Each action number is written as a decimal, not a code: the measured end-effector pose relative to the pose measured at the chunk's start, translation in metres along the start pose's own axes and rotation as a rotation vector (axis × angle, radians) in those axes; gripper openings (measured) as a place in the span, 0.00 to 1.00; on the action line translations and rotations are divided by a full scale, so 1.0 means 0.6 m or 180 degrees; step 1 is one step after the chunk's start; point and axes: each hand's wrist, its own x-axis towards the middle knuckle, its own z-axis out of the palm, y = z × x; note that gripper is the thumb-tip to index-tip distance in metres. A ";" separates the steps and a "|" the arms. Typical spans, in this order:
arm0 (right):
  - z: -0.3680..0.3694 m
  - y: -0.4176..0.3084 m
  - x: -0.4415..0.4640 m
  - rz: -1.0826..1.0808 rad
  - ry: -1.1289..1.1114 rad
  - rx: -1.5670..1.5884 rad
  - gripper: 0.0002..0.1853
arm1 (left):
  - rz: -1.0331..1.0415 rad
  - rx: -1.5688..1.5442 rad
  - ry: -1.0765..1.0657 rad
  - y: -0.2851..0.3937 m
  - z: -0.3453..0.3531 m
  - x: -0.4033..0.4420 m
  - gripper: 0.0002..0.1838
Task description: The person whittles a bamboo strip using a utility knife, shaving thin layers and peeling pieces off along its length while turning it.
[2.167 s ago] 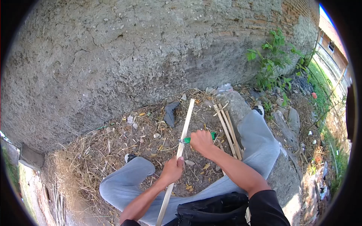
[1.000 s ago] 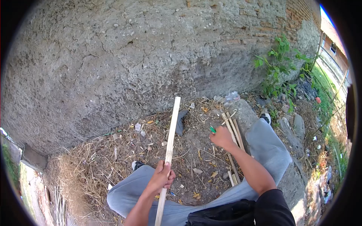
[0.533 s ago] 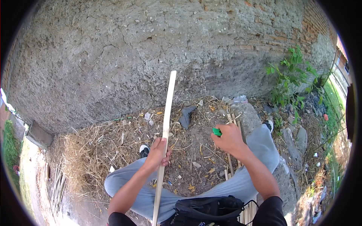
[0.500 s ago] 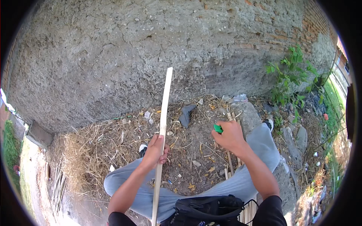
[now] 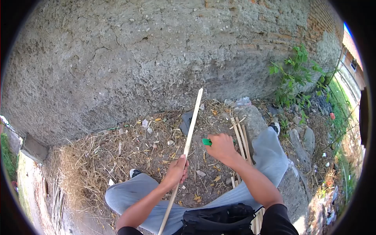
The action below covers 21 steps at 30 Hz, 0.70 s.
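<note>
My left hand [image 5: 176, 172] is wrapped round a long pale bamboo strip [image 5: 192, 127], gripping it at about its middle. The strip slants up and to the right, and its lower end runs down past my leg. To the right, my right hand [image 5: 223, 148] is closed round a small green plastic tool [image 5: 206, 141]. One end of the tool sticks out on the left of the fist; most of it is hidden, so its exact kind does not show. The tool and the strip are apart.
Several more strips [image 5: 241, 137] lie by my right leg. A black bag [image 5: 219, 219] rests at my lap. Ahead stands a rough plastered wall [image 5: 156, 58], with a leafy plant [image 5: 297, 74] at its right. Dry straw [image 5: 74, 168] covers ground on the left.
The bamboo strip has tilted to the right and its tip is lower. My left hand has shifted right and down; my right hand has moved slightly left with the green tool.
</note>
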 end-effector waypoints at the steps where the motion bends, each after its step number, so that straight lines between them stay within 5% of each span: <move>1: 0.013 0.002 -0.001 -0.0041 0.0044 -0.0103 0.11 | 0.0081 0.0159 0.0068 -0.012 0.003 -0.002 0.22; 13: 0.055 -0.014 -0.028 0.0005 -0.0628 -0.0317 0.09 | 0.0387 0.0715 0.0242 -0.068 0.002 0.003 0.21; 15: 0.053 -0.020 -0.030 0.0024 -0.0623 -0.0268 0.09 | 0.1148 0.1711 0.0723 -0.077 0.002 0.011 0.19; 21: 0.067 -0.021 -0.038 -0.0015 -0.0657 -0.0549 0.10 | 0.0754 0.2512 0.0874 -0.053 0.028 -0.016 0.21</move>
